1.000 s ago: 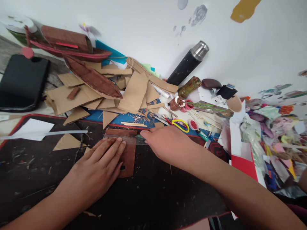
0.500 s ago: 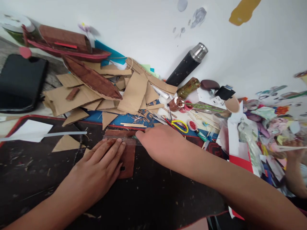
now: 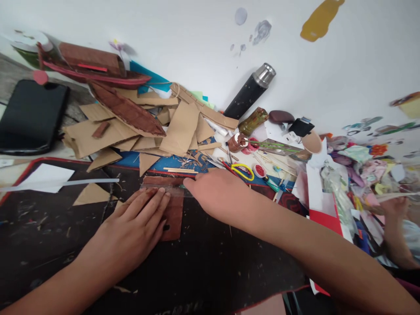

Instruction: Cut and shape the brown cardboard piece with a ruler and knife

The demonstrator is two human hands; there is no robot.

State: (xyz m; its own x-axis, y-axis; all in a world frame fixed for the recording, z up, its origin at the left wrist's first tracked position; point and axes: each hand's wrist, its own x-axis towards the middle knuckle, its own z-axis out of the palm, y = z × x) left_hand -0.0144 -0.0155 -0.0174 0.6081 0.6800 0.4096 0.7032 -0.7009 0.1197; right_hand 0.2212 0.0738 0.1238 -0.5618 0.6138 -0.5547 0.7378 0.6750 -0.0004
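Note:
My left hand (image 3: pixel 139 218) lies flat with fingers stretched out, pressing a clear ruler (image 3: pixel 176 191) against a brown-painted piece of cardboard (image 3: pixel 173 214). The cardboard has a small dark hole near its lower end, and its upper strip shows beyond the ruler. At the ruler's right end my right hand (image 3: pixel 213 188) is closed, thumb towards the ruler's edge. A bit of green shows by the thumb; the rest of what it grips is hidden. Two thin wooden sticks (image 3: pixel 180 170) lie just past the cardboard.
Cardboard scraps (image 3: pixel 182 127) pile up behind, with a brown boat hull (image 3: pixel 126 107) and a covered model boat (image 3: pixel 95 65). Yellow-handled scissors (image 3: pixel 243 172), a paint jar (image 3: pixel 238 142) and a black thermos (image 3: pixel 249 92) stand or lie rightward. Another person's hand (image 3: pixel 395 208) is far right.
The view has shifted slightly. Both hands keep nearly the same places on the ruler and cardboard; any movement of the right hand along the ruler is too small to tell.

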